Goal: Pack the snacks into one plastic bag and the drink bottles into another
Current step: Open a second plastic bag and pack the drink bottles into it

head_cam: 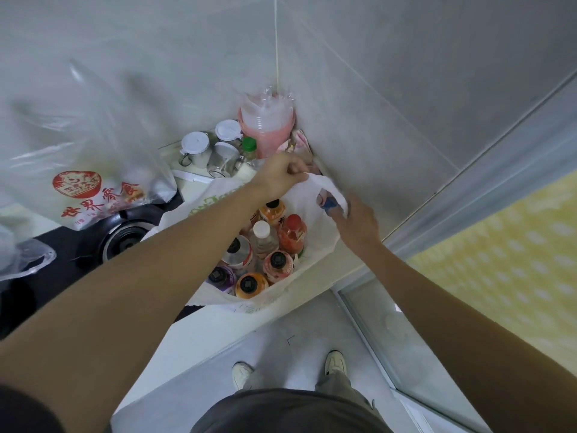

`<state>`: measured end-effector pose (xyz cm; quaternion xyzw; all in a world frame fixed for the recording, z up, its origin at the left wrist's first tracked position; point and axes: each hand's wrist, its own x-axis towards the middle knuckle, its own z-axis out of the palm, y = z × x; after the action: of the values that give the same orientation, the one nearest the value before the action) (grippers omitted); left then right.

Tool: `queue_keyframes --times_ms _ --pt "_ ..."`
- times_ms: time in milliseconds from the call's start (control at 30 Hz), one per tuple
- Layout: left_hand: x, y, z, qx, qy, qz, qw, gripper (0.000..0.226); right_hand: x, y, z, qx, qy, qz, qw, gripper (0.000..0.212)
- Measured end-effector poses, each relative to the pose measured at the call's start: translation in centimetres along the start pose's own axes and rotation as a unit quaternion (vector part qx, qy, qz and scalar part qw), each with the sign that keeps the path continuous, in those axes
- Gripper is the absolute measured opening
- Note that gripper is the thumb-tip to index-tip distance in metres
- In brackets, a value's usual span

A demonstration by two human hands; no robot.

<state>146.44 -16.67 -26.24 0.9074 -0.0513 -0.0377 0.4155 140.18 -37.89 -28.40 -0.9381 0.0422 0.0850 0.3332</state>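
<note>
Pinching the bag's far handle loop, the left hand (279,178) has its fingers curled tight on the white plastic, while the right hand (356,223) grips the same strip plus a blue-capped bottle (327,204). Below them the white bag (315,242) sits open on the counter (315,284), packed with upright drink bottles (265,248). Printed snack bag (90,195) is off left by the stove burner (125,242).

blurred: snack bag (93,195) | hidden by right hand (356,225): blue-capped bottle (328,207)

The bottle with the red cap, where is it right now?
In the head view, the bottle with the red cap stands upright inside the white plastic bag, right of the white-capped bottle, between both hands.
</note>
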Motion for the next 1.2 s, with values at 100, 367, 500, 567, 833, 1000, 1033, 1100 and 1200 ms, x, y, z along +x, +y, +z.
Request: queue_keyframes --times_ms 100,367,500,567,833,1000,1033,1100,1200 --pt "-2.1 1.2 -0.8 0.018 0.014 0.022 1.0 0.007 0.5 0.0 -1.1 0.072 -0.026 0.029 0.997 0.034" --pt "-9.4 2.3 -0.2 0.243 -0.059 0.059 0.966 0.038 0.7 -1.1 -4.4 0.147 -0.106 0.074 0.981 0.022" --pt "-10.3 2.6 1.3 0.286 -0.061 0.018 0.956 0.03 -0.5 -2.3 -6.2 0.185 -0.114 0.081 0.973 0.025" --pt "-10.3 2.9 1.7 0.286 -0.061 -0.005 0.956 0.03 -1.2 -3.8 -7.6 0.19 -0.103 0.068 0.974 0.027" --pt "-12.2 3.8 1.8 0.271 0.015 -0.021 0.962 0.037 -2.6 -6.9 -9.2 0.195 -0.135 -0.034 0.971 0.019" --pt "-17.0 6.9 -2.8 0.319 0.225 0.029 0.92 0.038 -2.6 -7.2 -8.3 0.278 -0.214 -0.035 0.936 0.019" --pt "-18.2 7.3 -3.8 0.333 0.276 0.011 0.902 0.039 -2.5 -7.5 -8.1 0.285 -0.219 -0.037 0.932 0.018" --pt "-20.6 7.6 -5.1 0.353 0.351 -0.059 0.865 0.047 -2.4 -8.3 -7.5 0.307 -0.224 -0.024 0.925 0.016" --pt "-23.3 6.6 -5.2 0.264 0.421 -0.21 0.842 0.07 -2.5 -9.4 -6.5 0.337 -0.228 -0.022 0.913 0.016"
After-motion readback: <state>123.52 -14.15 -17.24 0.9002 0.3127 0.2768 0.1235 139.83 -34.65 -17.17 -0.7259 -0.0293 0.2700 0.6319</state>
